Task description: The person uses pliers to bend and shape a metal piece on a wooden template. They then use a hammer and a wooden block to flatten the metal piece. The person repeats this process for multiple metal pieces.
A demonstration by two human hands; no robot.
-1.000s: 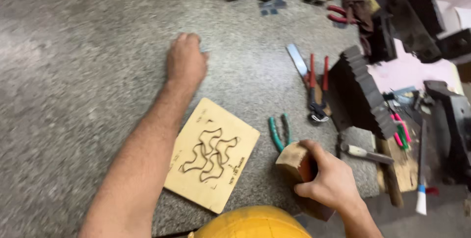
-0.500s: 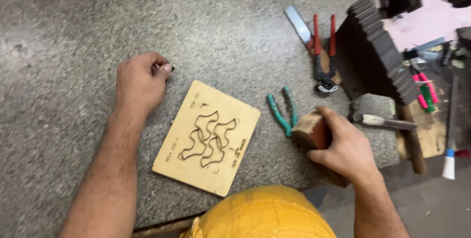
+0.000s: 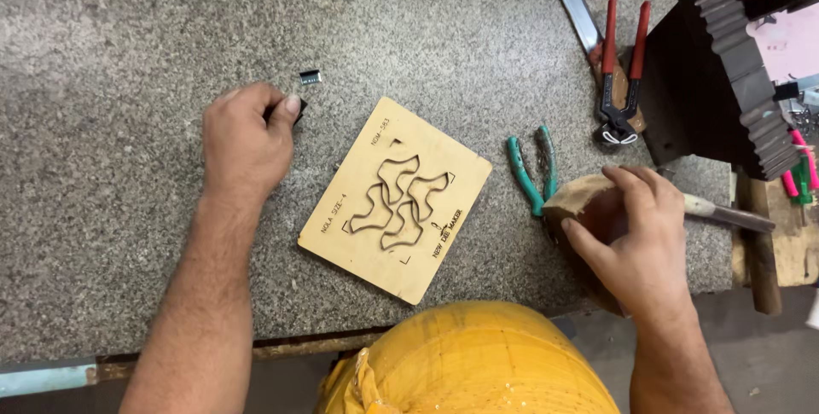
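My left hand rests on the speckled stone table, its fingertips pinched on a small dark piece. A small metal clip lies just beyond those fingers. To the right of that hand lies a pale plywood board with a curvy cut-out pattern in its middle. My right hand grips a rounded wooden block at the table's right edge, beside green-handled pliers.
Red-handled pliers and a flat metal blade lie at the upper right. A dark ribbed block stands by them, with pink-handled tools and a wooden-handled tool beyond. A yellow rounded thing fills the bottom centre.
My left hand has drawn back toward me from the far side of the table and now pinches a small dark piece. My right hand stays on the wooden block.
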